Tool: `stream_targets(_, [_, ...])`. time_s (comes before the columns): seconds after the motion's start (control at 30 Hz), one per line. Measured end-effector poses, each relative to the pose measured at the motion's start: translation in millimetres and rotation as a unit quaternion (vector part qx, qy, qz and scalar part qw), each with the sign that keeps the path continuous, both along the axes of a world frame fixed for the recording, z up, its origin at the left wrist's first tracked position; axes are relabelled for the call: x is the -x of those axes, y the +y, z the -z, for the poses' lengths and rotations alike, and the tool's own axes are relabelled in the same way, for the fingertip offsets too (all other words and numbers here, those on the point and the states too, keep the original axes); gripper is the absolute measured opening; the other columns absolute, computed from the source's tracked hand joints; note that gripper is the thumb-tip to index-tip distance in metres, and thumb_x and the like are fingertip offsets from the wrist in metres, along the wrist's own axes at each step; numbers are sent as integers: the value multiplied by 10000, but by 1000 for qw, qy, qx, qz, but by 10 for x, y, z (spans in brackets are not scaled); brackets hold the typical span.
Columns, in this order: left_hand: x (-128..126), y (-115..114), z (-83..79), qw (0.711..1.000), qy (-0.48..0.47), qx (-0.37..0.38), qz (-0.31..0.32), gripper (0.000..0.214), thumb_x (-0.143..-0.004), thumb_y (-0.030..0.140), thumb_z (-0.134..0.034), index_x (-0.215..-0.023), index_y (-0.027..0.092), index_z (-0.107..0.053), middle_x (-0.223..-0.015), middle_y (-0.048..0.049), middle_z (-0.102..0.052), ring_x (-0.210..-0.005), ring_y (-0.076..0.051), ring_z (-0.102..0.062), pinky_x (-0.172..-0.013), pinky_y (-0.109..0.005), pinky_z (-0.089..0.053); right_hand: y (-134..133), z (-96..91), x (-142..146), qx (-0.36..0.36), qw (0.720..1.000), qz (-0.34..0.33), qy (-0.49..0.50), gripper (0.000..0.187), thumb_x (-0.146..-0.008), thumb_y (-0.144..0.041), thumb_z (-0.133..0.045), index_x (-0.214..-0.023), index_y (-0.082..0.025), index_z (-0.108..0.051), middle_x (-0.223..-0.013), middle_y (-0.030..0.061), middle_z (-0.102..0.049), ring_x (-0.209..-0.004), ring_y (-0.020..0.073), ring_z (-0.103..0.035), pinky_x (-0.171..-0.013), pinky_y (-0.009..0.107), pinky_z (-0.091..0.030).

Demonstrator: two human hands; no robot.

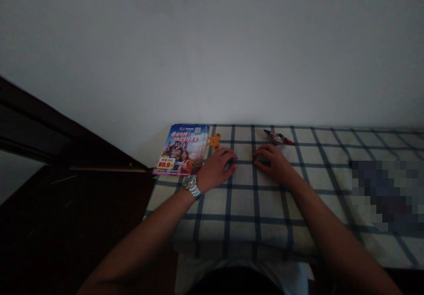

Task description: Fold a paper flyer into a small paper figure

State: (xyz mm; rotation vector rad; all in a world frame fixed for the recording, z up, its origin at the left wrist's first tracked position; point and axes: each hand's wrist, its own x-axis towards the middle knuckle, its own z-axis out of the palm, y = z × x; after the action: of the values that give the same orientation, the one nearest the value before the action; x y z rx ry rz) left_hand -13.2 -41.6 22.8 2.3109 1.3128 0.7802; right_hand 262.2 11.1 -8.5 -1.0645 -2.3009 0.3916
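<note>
My left hand (pixel 217 169) rests on a checked tablecloth (pixel 241 198), fingers loosely curved and thumb apart, with nothing in it. A silver watch (pixel 192 185) is on that wrist. Just left of this hand lies a stack of printed flyers (pixel 180 147), blue and pink with a yellow price box. An orange bear figure (pixel 214 141) shows between the flyers and my left fingers; I cannot tell if it is printed on the cloth. My right hand (pixel 272 163) also rests on the cloth, thumb and fingers apart, holding nothing. Behind it lies a small blue and red packet (pixel 278 138).
A white wall (pixel 248 56) stands along the table's back edge. At the right, a dark pixelated patch (pixel 384 195) hides something on the cloth. Dark furniture (pixel 49 122) leans into view at the left, beside a dark floor (pixel 82 224).
</note>
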Motion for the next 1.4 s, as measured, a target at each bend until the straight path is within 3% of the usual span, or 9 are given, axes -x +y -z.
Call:
stream_targets(0.17, [275,-200,-128,1000,5,1,-28,236,-993,309,-570,-1208,249,-647,-1349,-83,-590,-1280,-254,-568,-1131,-476,-466,-9,-7,-3,2,1000,2,-1,223,-890,-267,-711,-1113,-260,-703,-1169,96,-615,-1125,309,-601,-1006,523,-512])
stream_targets(0.33, [797,-404,-225,997,9,-19,-72,276,-1026,356,-524,-1259,237,-609,-1340,-83,-606,-1293,-252,-556,-1134,-477,-458,-13,-13,-1,0,1000,-1,-1,214,-896,-269,-705,-1110,-255,-703,-1173,99,-616,-1137,309,-601,-1036,538,-499])
stream_targets(0.43, [1158,-483,-223,992,47,-37,-111,299,-1034,371,-504,-1285,236,-592,-1342,-82,-612,-1293,-262,-555,-1149,-511,-433,-10,-8,-2,1,1000,-2,-3,218,-899,-261,-701,-1117,-254,-700,-1188,101,-614,-1159,311,-594,-1050,541,-493])
stream_targets(0.63, [1652,-560,-152,986,123,-53,-101,364,-1009,398,-532,-1342,256,-562,-1463,-78,-554,-1361,-283,-514,-1161,-524,-419,2,10,-1,-5,1000,-1,1,221,-890,-262,-711,-1110,-253,-703,-1184,99,-617,-1147,309,-598,-1043,539,-500])
stream_targets(0.9, [1670,-585,-35,979,190,-40,-61,431,-993,401,-539,-1392,242,-508,-1531,-104,-507,-1450,-299,-432,-1243,-576,-272,22,22,-22,-8,1000,-7,3,207,-901,-291,-688,-1105,-258,-704,-1164,97,-623,-1124,307,-608,-1014,544,-511])
stream_targets(1.07, [1685,-581,4,983,170,-23,-70,426,-991,416,-549,-1379,244,-519,-1513,-104,-527,-1442,-299,-441,-1224,-584,-299,31,28,-25,-1,1000,-8,7,210,-898,-294,-693,-1104,-255,-709,-1165,96,-625,-1123,308,-605,-1018,548,-504])
stream_targets(1.3, [1697,-580,-58,988,138,-1,-72,351,-993,418,-538,-1304,261,-576,-1486,-85,-566,-1424,-291,-473,-1198,-577,-339,22,8,-20,5,1000,-8,9,206,-901,-295,-684,-1103,-264,-713,-1158,97,-624,-1125,310,-603,-1010,551,-507])
stream_targets(1.4, [1710,-578,-53,985,159,7,-71,363,-978,425,-567,-1303,265,-580,-1510,-79,-548,-1437,-286,-459,-1215,-591,-289,17,6,-19,9,1000,-4,10,209,-905,-301,-681,-1109,-266,-709,-1160,96,-623,-1130,308,-601,-1018,548,-504])
